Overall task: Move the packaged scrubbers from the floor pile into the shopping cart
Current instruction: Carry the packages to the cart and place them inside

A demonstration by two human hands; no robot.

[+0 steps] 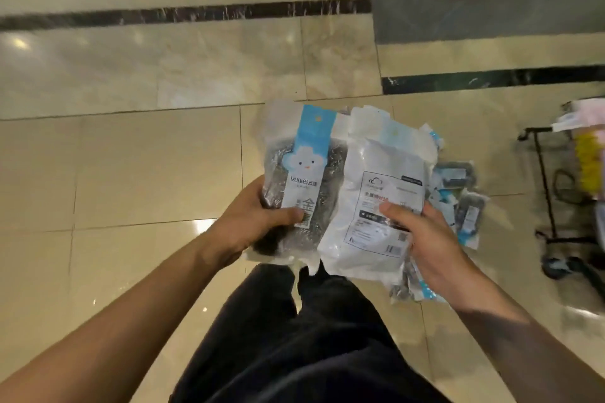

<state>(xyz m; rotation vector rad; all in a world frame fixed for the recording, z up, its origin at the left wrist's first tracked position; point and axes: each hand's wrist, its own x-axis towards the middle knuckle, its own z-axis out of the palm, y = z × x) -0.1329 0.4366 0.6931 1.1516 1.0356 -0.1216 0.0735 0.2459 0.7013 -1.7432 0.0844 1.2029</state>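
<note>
Plastic scrubber packs (347,180), seemingly finger-gripped.

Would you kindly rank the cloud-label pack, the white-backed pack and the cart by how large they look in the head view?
1. White-backed pack and cloud-label pack: alike, both overlapped, so unranked.
2. Cart: looks smallest, but it is farther away and cut off by the edge, so unsure.

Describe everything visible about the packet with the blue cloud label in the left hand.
The cloud-label packet is a clear plastic pouch holding dark metallic scrubbers, with a blue and white strip bearing a cartoon cloud face, printed text and a barcode. The left hand grips its lower end, thumb over the barcode. Its right edge meets the white-backed packet.
</note>
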